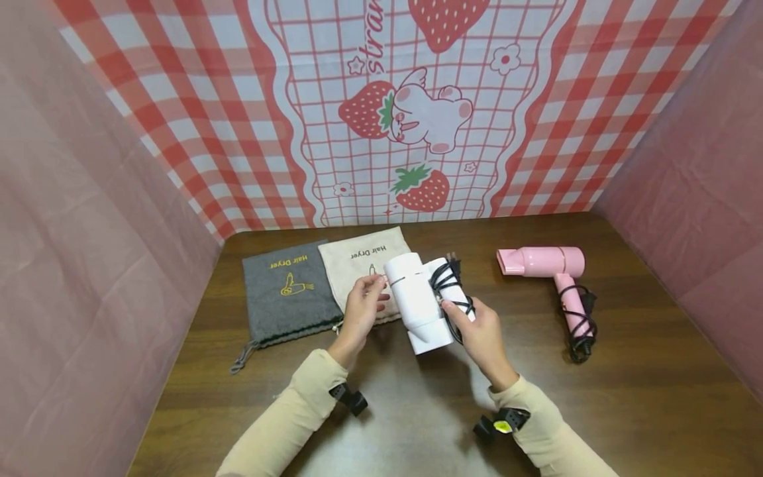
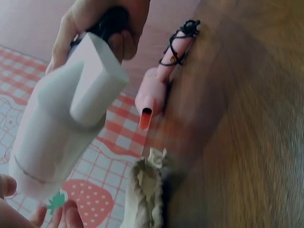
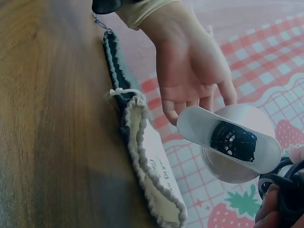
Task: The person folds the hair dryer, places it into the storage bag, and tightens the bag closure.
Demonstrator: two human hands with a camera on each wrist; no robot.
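Note:
A white hair dryer is held above the table, its nozzle toward the person. My right hand grips its handle, which lies alongside the barrel with a black cord wound around it. Close to the barrel's far end is my left hand, fingers loosely extended; I cannot tell whether they touch it. The right wrist view looks into the dark opening of the nozzle. Behind the left hand, a cream drawstring bag printed "Hair Dryer" lies flat, partly covered by the hand and dryer.
Left of the cream bag lies a grey drawstring bag with yellow print. On the right of the brown table rests a pink hair dryer, its handle wrapped in black cord. A strawberry-patterned cloth hangs behind, with pink cloths at both sides.

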